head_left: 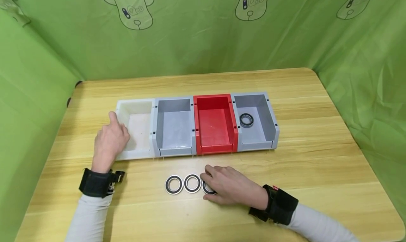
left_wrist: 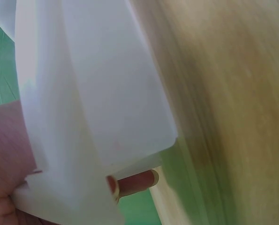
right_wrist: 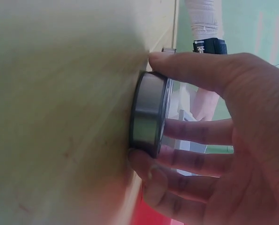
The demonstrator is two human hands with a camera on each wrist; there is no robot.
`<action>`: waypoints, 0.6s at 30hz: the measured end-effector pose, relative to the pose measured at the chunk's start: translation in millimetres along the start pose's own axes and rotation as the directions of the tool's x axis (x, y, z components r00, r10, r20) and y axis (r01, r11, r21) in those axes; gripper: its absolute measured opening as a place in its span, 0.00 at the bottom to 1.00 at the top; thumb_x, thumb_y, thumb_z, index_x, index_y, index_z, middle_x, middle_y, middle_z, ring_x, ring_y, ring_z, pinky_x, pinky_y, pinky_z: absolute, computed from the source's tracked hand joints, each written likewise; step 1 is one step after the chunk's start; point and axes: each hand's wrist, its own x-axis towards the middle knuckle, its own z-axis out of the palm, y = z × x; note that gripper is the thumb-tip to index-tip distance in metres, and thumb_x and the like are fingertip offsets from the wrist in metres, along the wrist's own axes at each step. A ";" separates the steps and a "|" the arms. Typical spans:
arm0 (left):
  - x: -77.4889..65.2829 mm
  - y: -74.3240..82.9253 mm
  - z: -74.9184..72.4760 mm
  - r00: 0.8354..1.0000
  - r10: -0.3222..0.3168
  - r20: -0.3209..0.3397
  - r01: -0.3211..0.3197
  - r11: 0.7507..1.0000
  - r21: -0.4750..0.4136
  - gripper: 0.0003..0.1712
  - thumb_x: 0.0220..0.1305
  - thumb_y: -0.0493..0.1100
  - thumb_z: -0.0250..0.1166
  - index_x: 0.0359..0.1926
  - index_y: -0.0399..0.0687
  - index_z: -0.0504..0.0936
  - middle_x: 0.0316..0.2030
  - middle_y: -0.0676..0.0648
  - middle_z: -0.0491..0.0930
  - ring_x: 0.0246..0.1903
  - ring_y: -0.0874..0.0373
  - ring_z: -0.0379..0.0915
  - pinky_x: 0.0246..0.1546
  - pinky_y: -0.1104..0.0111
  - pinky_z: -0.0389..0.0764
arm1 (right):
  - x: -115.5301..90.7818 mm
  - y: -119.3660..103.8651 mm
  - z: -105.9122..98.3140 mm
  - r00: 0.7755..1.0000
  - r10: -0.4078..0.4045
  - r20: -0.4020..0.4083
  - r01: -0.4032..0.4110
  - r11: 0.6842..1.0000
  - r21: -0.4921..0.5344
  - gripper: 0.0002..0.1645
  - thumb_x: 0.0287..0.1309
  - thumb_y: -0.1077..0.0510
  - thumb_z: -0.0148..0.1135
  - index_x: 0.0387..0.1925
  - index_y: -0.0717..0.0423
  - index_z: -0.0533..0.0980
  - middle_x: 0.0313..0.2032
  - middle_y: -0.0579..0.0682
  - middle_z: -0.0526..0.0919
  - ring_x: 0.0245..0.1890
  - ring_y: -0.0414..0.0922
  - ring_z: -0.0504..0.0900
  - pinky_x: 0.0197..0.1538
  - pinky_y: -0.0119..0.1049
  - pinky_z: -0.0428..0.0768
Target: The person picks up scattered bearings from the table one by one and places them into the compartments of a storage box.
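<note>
My left hand (head_left: pixel 111 138) grips the left wall of the white bin (head_left: pixel 135 154); in the left wrist view fingers curl over that translucent wall (left_wrist: pixel 59 117). On the table in front of the bins, my right hand (head_left: pixel 226 185) pinches the rightmost of three ball bearings. In the right wrist view the thumb and a finger sit at opposite edges of this bearing (right_wrist: pixel 147 112), which lies flat. To its left lie the middle bearing (head_left: pixel 186 188) and the left bearing (head_left: pixel 167 187), dark-sealed with shiny steel rims.
Right of the white bin, joined in a row, stand a grey bin (head_left: pixel 176 129), a red bin (head_left: pixel 215 129) and another grey bin (head_left: pixel 258 136). A bearing (head_left: pixel 242 123) lies in the right grey bin. Green cloth (head_left: pixel 196 48) hangs behind the wooden table (head_left: pixel 317 171).
</note>
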 end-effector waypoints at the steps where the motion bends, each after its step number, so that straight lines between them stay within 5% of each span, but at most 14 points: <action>1: 0.2 0.0 0.1 1.000 0.000 0.002 0.000 1.000 0.000 0.17 0.73 0.41 0.43 0.53 0.30 0.57 0.16 0.39 0.68 0.13 0.48 0.65 0.10 0.65 0.61 | -0.1 -0.1 0.1 1.000 -0.002 0.000 0.002 1.000 -0.005 0.29 0.61 0.36 0.67 0.53 0.53 0.79 0.42 0.49 0.80 0.33 0.38 0.77 0.34 0.31 0.80; 18: -0.9 -0.2 2.1 1.000 0.015 -0.026 -0.015 1.000 -0.001 0.16 0.73 0.40 0.44 0.51 0.30 0.58 0.15 0.42 0.66 0.12 0.49 0.64 0.09 0.66 0.59 | -3.0 0.6 -6.5 1.000 -0.014 -0.006 0.014 1.000 0.001 0.26 0.63 0.39 0.66 0.53 0.52 0.80 0.42 0.49 0.79 0.34 0.39 0.77 0.35 0.30 0.80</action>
